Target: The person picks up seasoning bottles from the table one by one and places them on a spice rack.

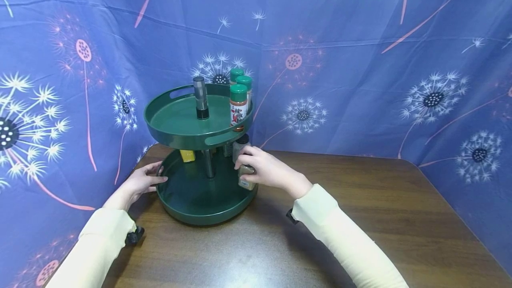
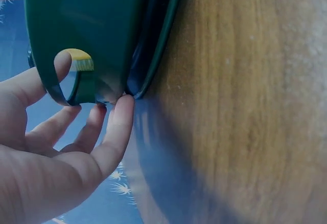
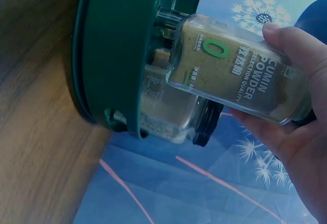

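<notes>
My right hand (image 1: 266,168) holds a glass jar of cumin powder (image 3: 219,63) by its lid end, tilted over the right edge of a green two-tier round rack's lower tray (image 1: 200,219). Close to it on that tray stands another glass jar (image 3: 168,114) with a black lid. On the left, my left hand (image 1: 140,181) grips the lower tray's rim, with the thumb at the handle cutout and the fingertips along the lower edge.
Three green-capped seasoning bottles, the front one a chili bottle (image 1: 238,106), stand on the upper tray (image 1: 176,139). A yellow item (image 1: 187,155) sits on the lower tray. The wooden table (image 1: 360,217) meets a blue dandelion-print cloth (image 1: 352,79) behind.
</notes>
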`<state>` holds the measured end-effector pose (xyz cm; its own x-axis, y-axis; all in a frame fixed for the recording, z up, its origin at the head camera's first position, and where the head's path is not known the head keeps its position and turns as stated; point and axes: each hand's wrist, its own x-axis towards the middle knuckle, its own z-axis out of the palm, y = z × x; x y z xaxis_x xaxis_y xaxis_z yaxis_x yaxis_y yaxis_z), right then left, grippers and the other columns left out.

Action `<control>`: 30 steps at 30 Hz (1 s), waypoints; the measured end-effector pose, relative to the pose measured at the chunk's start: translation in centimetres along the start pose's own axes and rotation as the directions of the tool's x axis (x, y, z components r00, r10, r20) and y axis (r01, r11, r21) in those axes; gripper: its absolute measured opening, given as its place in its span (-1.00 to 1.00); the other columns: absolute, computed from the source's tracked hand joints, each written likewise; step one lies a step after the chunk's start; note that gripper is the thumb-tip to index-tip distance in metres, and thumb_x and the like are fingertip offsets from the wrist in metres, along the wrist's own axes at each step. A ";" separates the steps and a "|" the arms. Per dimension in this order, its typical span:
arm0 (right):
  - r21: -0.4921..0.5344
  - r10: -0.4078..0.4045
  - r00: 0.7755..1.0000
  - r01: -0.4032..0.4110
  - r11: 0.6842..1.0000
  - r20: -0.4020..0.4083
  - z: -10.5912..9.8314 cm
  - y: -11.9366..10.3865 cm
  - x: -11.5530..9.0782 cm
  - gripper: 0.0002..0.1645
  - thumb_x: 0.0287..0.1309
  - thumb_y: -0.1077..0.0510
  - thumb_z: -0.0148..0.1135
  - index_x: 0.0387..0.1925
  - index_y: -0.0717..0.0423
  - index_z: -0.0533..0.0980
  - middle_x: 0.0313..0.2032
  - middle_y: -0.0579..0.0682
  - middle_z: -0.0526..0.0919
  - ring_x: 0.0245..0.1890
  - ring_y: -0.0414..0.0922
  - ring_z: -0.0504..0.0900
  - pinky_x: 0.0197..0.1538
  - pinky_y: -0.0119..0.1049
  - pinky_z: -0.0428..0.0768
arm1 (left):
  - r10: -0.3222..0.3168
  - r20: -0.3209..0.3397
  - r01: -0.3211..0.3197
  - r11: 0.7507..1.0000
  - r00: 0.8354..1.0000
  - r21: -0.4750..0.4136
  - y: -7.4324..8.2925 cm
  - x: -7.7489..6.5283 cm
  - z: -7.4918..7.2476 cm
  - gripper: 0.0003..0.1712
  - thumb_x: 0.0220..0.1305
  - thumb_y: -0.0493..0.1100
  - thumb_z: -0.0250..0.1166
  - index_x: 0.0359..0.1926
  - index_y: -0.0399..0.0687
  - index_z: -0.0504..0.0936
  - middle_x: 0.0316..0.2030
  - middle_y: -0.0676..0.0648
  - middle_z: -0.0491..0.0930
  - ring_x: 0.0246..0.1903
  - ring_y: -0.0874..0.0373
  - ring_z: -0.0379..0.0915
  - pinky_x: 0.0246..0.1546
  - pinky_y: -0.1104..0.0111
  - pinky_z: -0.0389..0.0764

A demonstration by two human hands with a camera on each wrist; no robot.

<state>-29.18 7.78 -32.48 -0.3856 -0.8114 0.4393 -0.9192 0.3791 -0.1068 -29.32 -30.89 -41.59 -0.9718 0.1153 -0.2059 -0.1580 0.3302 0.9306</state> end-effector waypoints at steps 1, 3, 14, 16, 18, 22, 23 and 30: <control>-0.002 0.001 1.000 -0.001 1.000 0.002 0.1 0.0 0.0 -0.76 -0.10 0.15 0.30 -0.30 -0.06 0.49 -0.19 -0.15 0.42 -0.14 -0.24 0.38 -0.11 -0.43 0.46 | -0.001 0.000 0.001 1.000 1.000 0.010 0.1 -0.1 0.0 -0.12 0.14 -0.20 0.20 0.36 -0.18 -0.13 0.32 -0.31 -0.07 0.28 -0.15 -0.08 0.00 0.12 0.50; -0.010 0.004 1.000 -0.003 1.000 0.008 0.4 0.2 0.0 -0.76 -0.08 0.14 0.30 -0.29 -0.07 0.49 -0.16 -0.14 0.42 -0.11 -0.23 0.37 -0.07 -0.43 0.46 | 0.004 0.004 -0.004 1.000 1.000 0.019 0.3 -0.3 0.0 -0.12 0.15 -0.19 0.19 0.36 -0.20 -0.13 0.31 -0.33 -0.07 0.27 -0.17 -0.07 -0.05 0.15 0.53; -0.006 0.020 0.999 -0.020 1.000 0.035 1.5 0.1 0.2 -0.75 -0.06 0.10 0.30 -0.27 -0.10 0.48 -0.09 -0.09 0.43 -0.04 -0.20 0.37 0.00 -0.37 0.46 | 0.024 0.009 -0.024 1.000 1.000 0.012 0.5 -1.0 -0.2 -0.17 0.18 -0.21 0.16 0.35 -0.22 -0.10 0.30 -0.37 -0.07 0.24 -0.21 -0.01 -0.09 0.16 0.56; -0.011 0.019 0.999 -0.019 1.000 0.042 1.9 0.1 0.2 -0.75 -0.07 0.10 0.30 -0.27 -0.09 0.48 -0.08 -0.08 0.43 -0.03 -0.20 0.37 0.00 -0.38 0.46 | 0.022 0.000 -0.022 1.000 1.000 0.018 0.5 -1.0 -0.2 -0.18 0.19 -0.21 0.15 0.35 -0.22 -0.09 0.29 -0.37 -0.05 0.22 -0.18 0.04 -0.09 0.17 0.56; -0.015 0.019 0.999 -0.018 1.000 0.050 2.4 0.2 0.3 -0.75 -0.07 0.10 0.31 -0.27 -0.08 0.49 -0.08 -0.07 0.42 -0.03 -0.19 0.37 0.00 -0.38 0.47 | 0.019 -0.008 -0.019 1.000 1.000 0.021 0.5 -1.0 -0.1 -0.19 0.19 -0.21 0.15 0.35 -0.23 -0.09 0.29 -0.37 -0.03 0.19 -0.09 0.13 -0.10 0.20 0.57; -0.024 0.029 0.996 -0.027 0.999 0.080 3.1 0.2 0.2 -0.74 -0.08 0.11 0.30 -0.27 -0.07 0.50 -0.08 -0.10 0.41 -0.05 -0.18 0.38 -0.01 -0.37 0.46 | 0.006 -0.018 -0.006 1.000 1.000 0.017 0.7 -1.2 0.1 -0.19 0.18 -0.21 0.15 0.35 -0.24 -0.08 0.27 -0.37 0.00 0.06 0.12 0.28 -0.11 0.24 0.57; -0.021 0.032 0.995 -0.030 0.999 0.093 3.3 0.3 0.2 -0.74 -0.08 0.11 0.30 -0.26 -0.07 0.50 -0.07 -0.10 0.41 -0.06 -0.18 0.38 -0.01 -0.37 0.46 | 0.002 -0.021 -0.001 1.000 1.000 0.012 0.8 -1.2 0.2 -0.19 0.18 -0.21 0.16 0.34 -0.24 -0.08 0.28 -0.36 0.00 0.04 0.15 0.30 -0.11 0.24 0.57; -0.018 0.047 0.984 -0.045 0.999 0.172 4.3 0.4 0.0 -0.72 -0.05 0.10 0.29 -0.22 -0.07 0.50 -0.05 -0.11 0.38 -0.07 -0.16 0.37 0.00 -0.35 0.46 | 0.002 -0.026 -0.002 1.000 1.000 -0.011 1.1 -1.5 0.5 -0.19 0.18 -0.23 0.15 0.34 -0.28 -0.09 0.26 -0.38 0.01 -0.07 0.32 0.34 -0.12 0.26 0.58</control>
<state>-29.84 6.03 -36.39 -0.4368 -0.8570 0.2734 -0.8993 0.4231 -0.1104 -27.97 -30.24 -40.39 -0.9762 0.0919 -0.1962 -0.1578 0.3193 0.9344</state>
